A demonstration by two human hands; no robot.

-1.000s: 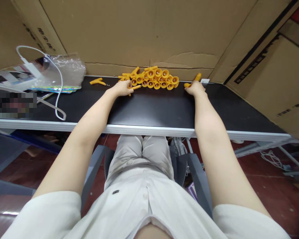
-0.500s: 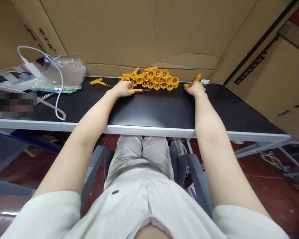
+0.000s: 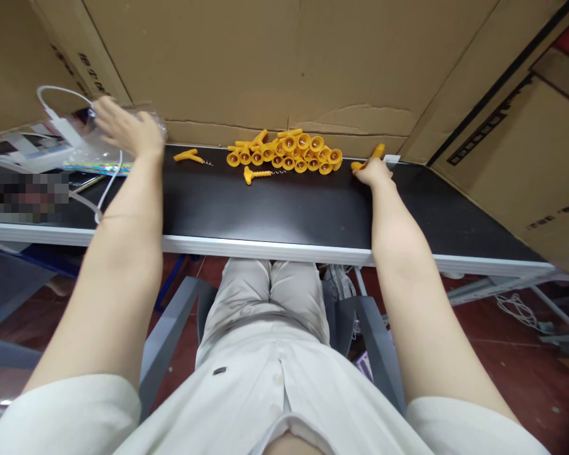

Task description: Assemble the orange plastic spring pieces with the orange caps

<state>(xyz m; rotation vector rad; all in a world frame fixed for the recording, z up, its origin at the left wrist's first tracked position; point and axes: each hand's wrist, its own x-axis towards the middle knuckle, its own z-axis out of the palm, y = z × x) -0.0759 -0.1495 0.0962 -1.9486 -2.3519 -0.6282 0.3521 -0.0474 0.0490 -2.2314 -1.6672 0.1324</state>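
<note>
My left hand (image 3: 129,131) is raised at the left, fingers apart and holding nothing. It is over or against the crinkled clear plastic bag (image 3: 97,151). At the far right of the yellow pieces, my right hand (image 3: 377,172) is closed on a yellow corkscrew (image 3: 378,150); its spiral tip is hidden. One yellow corkscrew with a T-shaped handle (image 3: 256,174) lies in front of a stack of yellow corkscrews (image 3: 301,153), whose cup-shaped ends face me. Another loose yellow corkscrew (image 3: 188,155), its wire spiral pointing right, lies left of the stack.
Cardboard walls (image 3: 284,69) stand behind and beside the black tabletop (image 3: 265,212). A white cable (image 3: 116,180) with a white plug block (image 3: 69,131) runs over papers and packaging at the left. A small white card (image 3: 391,159) lies beyond my right hand.
My left hand has let go of the T-handled corkscrew in front of the stack and swung left to the plastic bag. My right hand has stayed in place.
</note>
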